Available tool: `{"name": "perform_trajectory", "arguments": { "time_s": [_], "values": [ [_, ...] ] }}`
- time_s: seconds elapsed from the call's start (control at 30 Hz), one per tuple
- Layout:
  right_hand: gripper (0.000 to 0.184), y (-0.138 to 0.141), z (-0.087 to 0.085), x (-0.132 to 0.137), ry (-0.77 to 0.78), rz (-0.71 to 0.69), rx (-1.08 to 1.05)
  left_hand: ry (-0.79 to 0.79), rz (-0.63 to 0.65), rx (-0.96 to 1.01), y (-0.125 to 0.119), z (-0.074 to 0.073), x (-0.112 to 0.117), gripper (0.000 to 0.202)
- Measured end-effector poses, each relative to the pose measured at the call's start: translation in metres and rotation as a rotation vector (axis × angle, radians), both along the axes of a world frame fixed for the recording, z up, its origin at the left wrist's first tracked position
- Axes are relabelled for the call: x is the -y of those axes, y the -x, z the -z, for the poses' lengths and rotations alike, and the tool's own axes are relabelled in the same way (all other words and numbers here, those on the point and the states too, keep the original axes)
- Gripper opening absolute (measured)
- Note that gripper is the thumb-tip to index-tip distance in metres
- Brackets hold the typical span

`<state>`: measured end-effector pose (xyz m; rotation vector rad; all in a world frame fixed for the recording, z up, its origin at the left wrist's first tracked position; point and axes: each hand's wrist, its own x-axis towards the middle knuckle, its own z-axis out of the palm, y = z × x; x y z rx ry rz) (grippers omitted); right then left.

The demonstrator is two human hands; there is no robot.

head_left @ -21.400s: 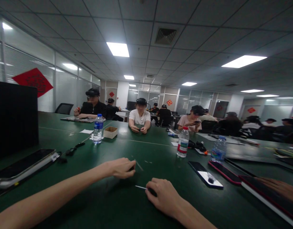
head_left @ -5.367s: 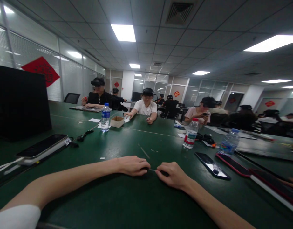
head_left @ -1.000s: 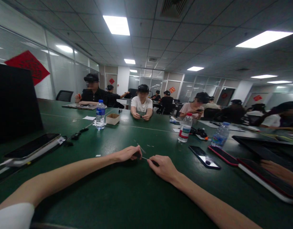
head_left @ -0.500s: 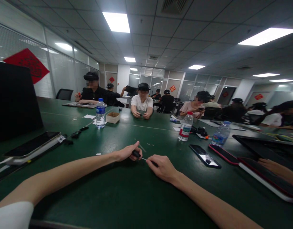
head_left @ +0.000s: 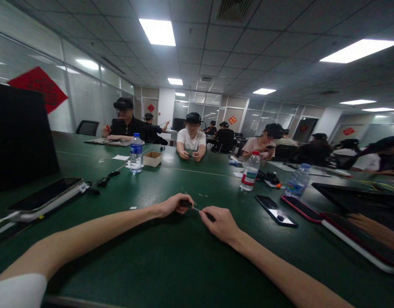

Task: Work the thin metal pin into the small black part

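A slim screwdriver [head_left: 185,203] with a black handle and a thin metal shaft is held between my hands, above the green table [head_left: 171,261]. My left hand [head_left: 172,205] is closed round the handle. At the shaft's far end, my right hand [head_left: 220,222] pinches with thumb and forefinger, its other fingers curled in. A dark patch shows inside the right hand's curl; whether it is shadow or an object I cannot make out. The shaft's tip is hidden at the right fingertips.
To the right lie a black phone [head_left: 276,210] and a red-edged phone [head_left: 301,208], near a red-capped bottle [head_left: 250,173] and another bottle [head_left: 296,184]. Ahead stand a blue-capped bottle [head_left: 136,156] and a small box [head_left: 152,159]. A phone on a white block [head_left: 48,194] lies left. Co-workers sit around.
My left hand has shifted slightly right and its thumb has folded over the handle. The handle has swung to a flatter angle. My right hand stays almost in place, moving a little right.
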<state>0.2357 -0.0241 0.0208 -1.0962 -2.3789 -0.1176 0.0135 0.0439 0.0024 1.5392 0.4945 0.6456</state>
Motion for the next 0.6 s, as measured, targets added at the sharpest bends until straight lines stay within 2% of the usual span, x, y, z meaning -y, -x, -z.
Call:
{"name": "perform_trajectory", "arguments": {
  "time_s": [0.33,0.6],
  "values": [
    [0.038,-0.003,0.0006,-0.0024,-0.001,0.112,0.03,-0.014,-0.08,0.065,0.0004,0.0025,-0.0023,0.031],
    [0.037,-0.0048,-0.0018,-0.0006,0.006,0.076,0.086,-0.079,-0.077,-0.031,0.0035,-0.0035,0.002,0.035]
  ]
}}
